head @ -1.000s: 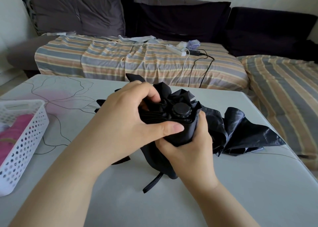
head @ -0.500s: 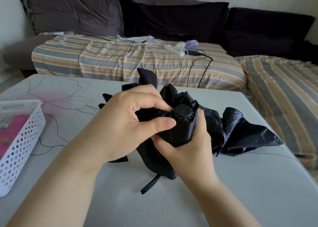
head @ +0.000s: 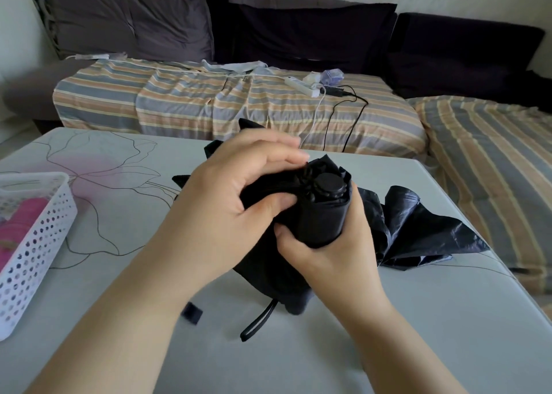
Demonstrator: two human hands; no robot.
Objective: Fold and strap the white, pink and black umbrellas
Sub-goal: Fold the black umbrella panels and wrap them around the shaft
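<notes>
Right hand (head: 331, 244) grips black umbrella (head: 322, 217) upright, steadying it | left hand (head: 236, 196) fingers pinch canopy pleats, gathering them | closure strap (head: 257, 323) hangs unfastened over worktop (head: 388, 334)

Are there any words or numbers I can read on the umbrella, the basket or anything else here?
None: no words or numbers can be read.
Black umbrella: plain, no print shows.
White basket: only holes.
Table: a drawn flower outline, no letters.
Power strip on the sofa: too small to tell.
</notes>
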